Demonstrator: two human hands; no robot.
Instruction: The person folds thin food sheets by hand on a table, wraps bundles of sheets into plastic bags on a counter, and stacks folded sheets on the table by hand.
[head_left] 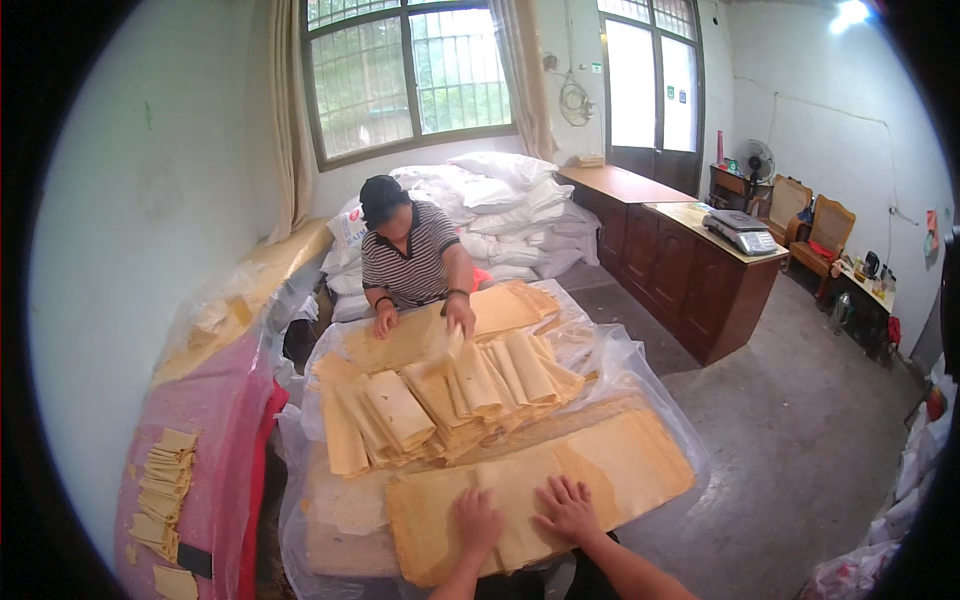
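A wide stack of thin, tan sheets (620,455), which look like bean-curd skin, lies along the near side of the table. My left hand (478,520) rests on its left half, fingers spread. To the right, my right hand (568,508) lies flat on the same sheets, fingers apart. Neither hand grips anything. Beyond them, several folded tan sheets (398,408) are heaped across the middle of the table. On the far side a person (415,250) in a striped shirt and dark cap reaches over another flat stack of sheets (395,342).
Clear plastic sheeting (655,385) covers the table and hangs over its edges. At left, small folded pieces (165,490) lie on a pink-covered surface (215,415). White sacks (510,215) are piled behind the person. A brown wooden counter (690,285) with a scale (742,232) stands at right.
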